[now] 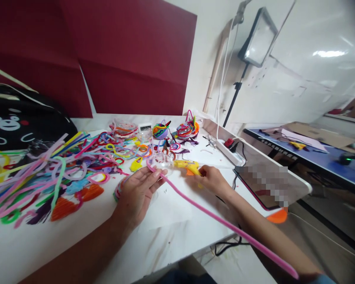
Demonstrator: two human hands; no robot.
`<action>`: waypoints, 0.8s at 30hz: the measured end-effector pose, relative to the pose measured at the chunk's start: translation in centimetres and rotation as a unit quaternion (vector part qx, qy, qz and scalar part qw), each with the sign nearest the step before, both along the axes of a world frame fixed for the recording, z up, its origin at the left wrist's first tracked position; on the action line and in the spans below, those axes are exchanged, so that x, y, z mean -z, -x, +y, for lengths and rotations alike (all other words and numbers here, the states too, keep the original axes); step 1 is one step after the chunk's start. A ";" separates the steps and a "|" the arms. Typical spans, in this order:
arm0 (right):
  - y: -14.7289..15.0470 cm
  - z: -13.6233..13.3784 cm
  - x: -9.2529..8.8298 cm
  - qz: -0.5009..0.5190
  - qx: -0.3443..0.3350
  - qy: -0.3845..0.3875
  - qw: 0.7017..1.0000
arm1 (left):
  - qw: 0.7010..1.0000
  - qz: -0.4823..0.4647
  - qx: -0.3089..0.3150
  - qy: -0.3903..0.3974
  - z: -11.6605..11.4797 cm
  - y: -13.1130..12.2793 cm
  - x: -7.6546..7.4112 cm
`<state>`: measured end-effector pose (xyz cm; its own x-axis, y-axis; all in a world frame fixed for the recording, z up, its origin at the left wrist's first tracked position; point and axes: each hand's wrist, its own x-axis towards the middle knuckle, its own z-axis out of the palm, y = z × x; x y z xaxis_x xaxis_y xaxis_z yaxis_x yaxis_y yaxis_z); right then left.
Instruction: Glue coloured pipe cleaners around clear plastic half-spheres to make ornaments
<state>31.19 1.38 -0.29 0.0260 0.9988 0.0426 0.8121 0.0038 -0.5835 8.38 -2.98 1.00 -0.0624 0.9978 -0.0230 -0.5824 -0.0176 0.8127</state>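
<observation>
My left hand [139, 191] pinches a long pink pipe cleaner [201, 209] near one end, where it curves against a clear round plastic piece [162, 162]. The rest of the pipe cleaner runs down to the right, passing in front of my right forearm. In my right hand [211, 177] is a yellow glue gun [187, 165], its nozzle pointing left at the clear piece. Whether the nozzle touches the piece is too small to tell. Partly hidden behind my left hand lies a coiled multicoloured bundle [118, 191].
Many coloured pipe cleaners [59, 173] cover the left of the white table [91, 244]. Decorated balls [160, 131] stand at the back. A power strip [230, 153] and a dark tablet-like device [262, 189] lie on the right. A black bag [23, 122] is at the far left.
</observation>
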 end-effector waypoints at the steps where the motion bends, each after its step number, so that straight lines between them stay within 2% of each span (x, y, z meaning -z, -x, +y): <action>1: -0.2 -0.2 -0.1 0.019 0.005 -0.009 1.000 | 1.000 0.000 0.000 0.001 0.0 0.0 0.0; 4: -0.8 -0.9 -0.2 0.078 0.009 -0.029 0.996 | 1.000 0.003 0.000 0.001 0.1 0.1 0.1; 6: -0.8 -1.5 -0.3 0.162 0.013 -0.051 0.985 | 1.000 0.003 -0.005 0.004 0.2 0.1 0.0; 9: -0.4 -2.8 -0.9 0.328 0.024 -0.095 0.940 | 1.000 0.005 -0.009 0.009 0.4 0.2 0.0; 11: -0.1 -3.9 -1.5 0.386 0.032 -0.108 0.916 | 1.000 0.010 -0.007 0.008 0.4 0.2 0.0; 14: 0.1 -5.2 -1.8 0.412 0.024 -0.104 0.905 | 1.000 0.013 0.000 0.010 0.2 0.2 0.1; 17: 0.0 -6.1 -1.4 0.405 -0.016 -0.097 0.909 | 1.000 0.003 0.007 0.011 0.0 0.2 0.0; 20: 0.0 -6.7 -0.6 0.374 -0.051 -0.123 0.918 | 1.000 -0.001 0.014 0.016 0.0 0.1 -0.1; 24: 0.4 -7.5 -0.1 0.363 -0.057 -0.168 0.915 | 1.000 -0.003 0.017 0.016 0.0 0.1 -0.1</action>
